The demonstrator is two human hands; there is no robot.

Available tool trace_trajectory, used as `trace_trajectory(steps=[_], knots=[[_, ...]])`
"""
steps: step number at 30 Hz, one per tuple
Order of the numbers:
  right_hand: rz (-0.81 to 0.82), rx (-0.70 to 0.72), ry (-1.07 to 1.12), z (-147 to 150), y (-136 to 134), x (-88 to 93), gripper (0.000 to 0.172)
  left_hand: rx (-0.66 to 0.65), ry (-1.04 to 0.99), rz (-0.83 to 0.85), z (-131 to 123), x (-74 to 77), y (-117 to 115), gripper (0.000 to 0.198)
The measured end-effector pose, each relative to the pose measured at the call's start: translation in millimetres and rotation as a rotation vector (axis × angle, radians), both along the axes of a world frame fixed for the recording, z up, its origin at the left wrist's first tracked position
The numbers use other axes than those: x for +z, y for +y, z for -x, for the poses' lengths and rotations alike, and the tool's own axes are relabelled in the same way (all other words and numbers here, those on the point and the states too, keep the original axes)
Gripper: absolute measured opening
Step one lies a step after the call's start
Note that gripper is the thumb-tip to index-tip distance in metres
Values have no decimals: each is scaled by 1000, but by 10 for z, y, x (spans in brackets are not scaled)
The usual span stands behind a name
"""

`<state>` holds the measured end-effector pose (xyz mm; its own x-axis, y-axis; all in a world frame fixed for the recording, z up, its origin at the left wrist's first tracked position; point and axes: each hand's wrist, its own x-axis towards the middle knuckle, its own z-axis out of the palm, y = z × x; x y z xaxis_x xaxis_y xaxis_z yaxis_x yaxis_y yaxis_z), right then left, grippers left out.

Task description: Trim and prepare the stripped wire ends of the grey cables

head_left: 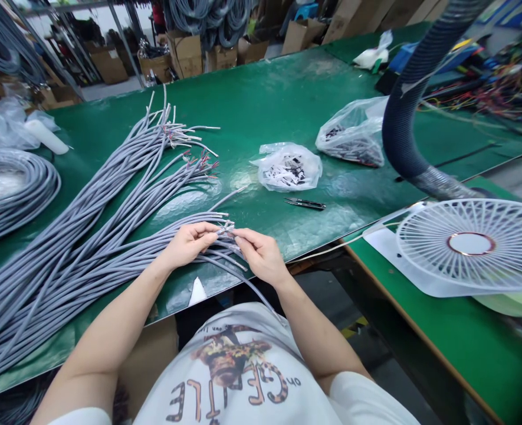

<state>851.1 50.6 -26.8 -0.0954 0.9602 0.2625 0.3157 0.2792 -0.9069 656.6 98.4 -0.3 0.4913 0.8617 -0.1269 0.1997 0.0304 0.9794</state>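
Two hands at the near edge of the counter (261,106): left hand (190,245) and right hand (261,255) narrowly pinch the ends of grey multicore cables (110,200). We judge that loose lengths could tangle or slide off that edge. Snips (305,204) lie just beyond; bagged parts (288,168) and a ribbed hose (402,118) stand farther right.

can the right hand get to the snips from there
Probably yes: the snips lie on the green mat just beyond the right hand, nothing between them, though its fingers hold grey cable ends.
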Motion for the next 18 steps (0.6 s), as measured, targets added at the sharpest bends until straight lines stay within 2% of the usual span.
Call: trace_trajectory(steps=[6, 9, 14, 18], knots=[[-138, 78, -26, 70, -98, 181, 23, 36, 26, -33, -44, -13, -14, 32], [-113, 21, -30, 28, -88, 241, 25, 44, -7, -4, -51, -2, -10, 32], [-42, -39, -139, -90, -24, 163, 26, 122, -134, 102, -16, -6, 14, 36], [-38, -37, -194, -87, -2, 73, 26, 133, -190, 145, -5, -13, 30, 39]])
